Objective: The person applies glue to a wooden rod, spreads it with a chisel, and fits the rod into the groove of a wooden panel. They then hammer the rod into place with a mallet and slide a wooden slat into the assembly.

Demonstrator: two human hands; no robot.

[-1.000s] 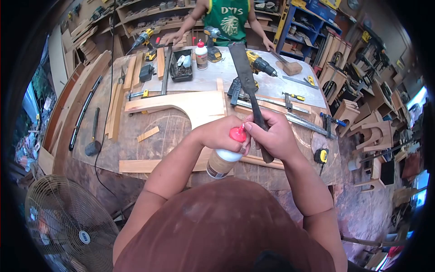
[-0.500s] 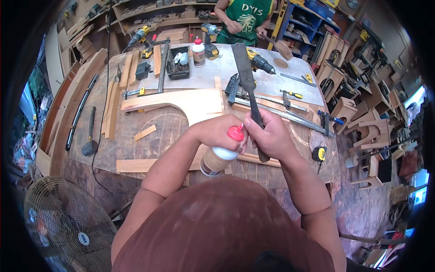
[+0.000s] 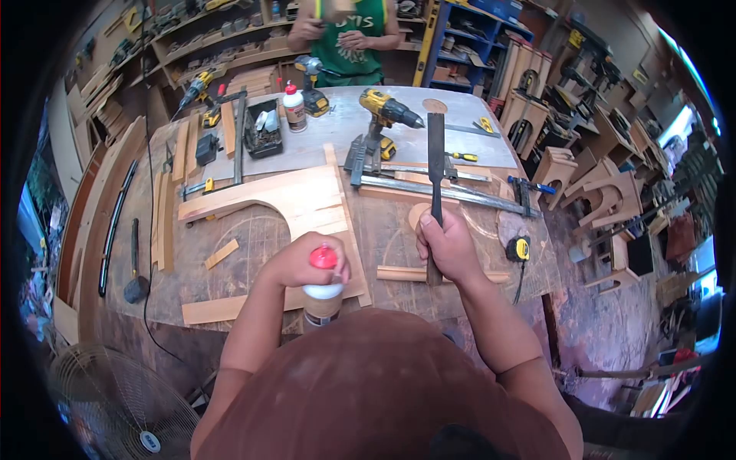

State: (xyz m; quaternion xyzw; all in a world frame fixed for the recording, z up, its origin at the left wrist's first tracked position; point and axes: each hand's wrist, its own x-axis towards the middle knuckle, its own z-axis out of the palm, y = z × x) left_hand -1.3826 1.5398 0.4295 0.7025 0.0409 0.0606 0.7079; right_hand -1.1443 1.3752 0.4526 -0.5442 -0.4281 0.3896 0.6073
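We see through one wide-angle camera worn on our head, facing forward and down. Our left hand (image 3: pixel 307 264) and right hand (image 3: pixel 448 245) sit close below it, and the bench (image 3: pixel 253 238) stretches away to a person (image 3: pixel 345 31) at its far edge.

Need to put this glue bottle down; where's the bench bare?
Bare bench lies under the arch of the curved wooden panel, beside the wood scrap, and between that panel and the right hand holding the file. Crowded beyond: bar clamps and yellow drill.
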